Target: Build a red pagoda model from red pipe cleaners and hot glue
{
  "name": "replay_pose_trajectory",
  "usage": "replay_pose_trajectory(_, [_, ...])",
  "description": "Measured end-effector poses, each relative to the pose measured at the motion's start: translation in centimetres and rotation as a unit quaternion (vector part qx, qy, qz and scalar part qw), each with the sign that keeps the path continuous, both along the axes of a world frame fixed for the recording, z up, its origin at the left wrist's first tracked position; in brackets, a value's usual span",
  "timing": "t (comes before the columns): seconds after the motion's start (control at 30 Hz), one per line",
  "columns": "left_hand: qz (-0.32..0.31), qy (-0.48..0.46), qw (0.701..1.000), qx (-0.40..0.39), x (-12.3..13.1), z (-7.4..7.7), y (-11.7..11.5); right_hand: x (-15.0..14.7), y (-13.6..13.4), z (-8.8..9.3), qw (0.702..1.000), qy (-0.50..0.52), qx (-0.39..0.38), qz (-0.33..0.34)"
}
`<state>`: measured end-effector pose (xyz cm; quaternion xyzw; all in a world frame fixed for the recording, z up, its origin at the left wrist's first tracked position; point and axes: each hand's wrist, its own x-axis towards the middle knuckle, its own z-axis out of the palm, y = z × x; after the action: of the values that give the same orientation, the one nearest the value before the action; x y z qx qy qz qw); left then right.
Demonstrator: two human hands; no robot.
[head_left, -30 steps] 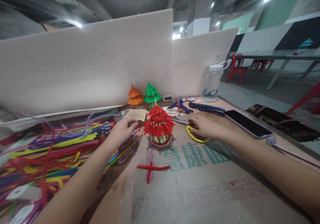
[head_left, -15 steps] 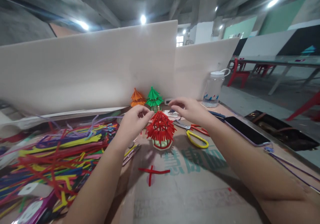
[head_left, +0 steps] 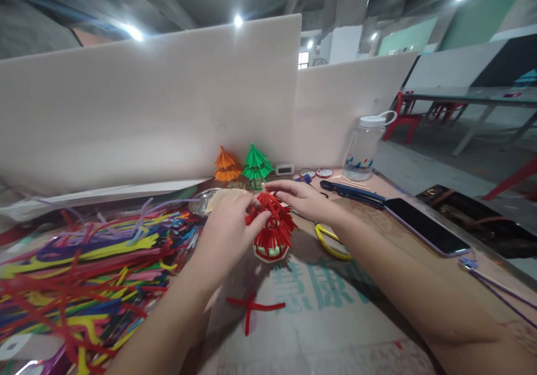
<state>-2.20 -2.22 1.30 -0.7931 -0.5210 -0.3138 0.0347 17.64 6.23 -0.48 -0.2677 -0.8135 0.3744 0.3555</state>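
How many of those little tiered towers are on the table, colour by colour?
Red tower: 1, held by the left hand and the right hand
Orange tower: 1
Green tower: 1
Total: 3

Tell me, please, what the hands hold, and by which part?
Left hand and right hand grip the red pipe-cleaner pagoda model by its roof, one from each side.

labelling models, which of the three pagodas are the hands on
The red pagoda: left hand and right hand hold its roof. Orange pagoda and green pagoda stand untouched behind.
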Motion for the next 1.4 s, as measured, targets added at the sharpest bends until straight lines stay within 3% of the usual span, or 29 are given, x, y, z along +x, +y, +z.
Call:
replay_pose_trajectory(0.27, [-0.021,-0.006,1.0,-0.001,0.3,0.4,-0.6,1.1,-1.6,2.2,0.996,-0.077,0.032,-0.043])
replay_pose_trajectory(0.43, [-0.031,-0.022,0.999,-0.023,0.5,0.7,-0.7,1.4,-1.4,1.6,0.995,-0.062,0.057,-0.049])
replay_pose_trajectory(0.6, [-0.026,-0.038,0.999,-0.011,0.5,0.6,-0.4,1.2,-1.3,0.9,0.998,0.016,0.023,-0.049])
replay_pose_trajectory(1.13, [-0.024,-0.05,0.998,-0.013,0.6,0.2,0.0,0.8,-1.8,1.1,0.999,-0.009,0.006,-0.045])
replay_pose_trajectory(1.4, [-0.021,-0.065,0.994,-0.082,-2.1,1.4,0.0,1.0,-1.4,0.8,0.998,-0.011,0.028,-0.06])
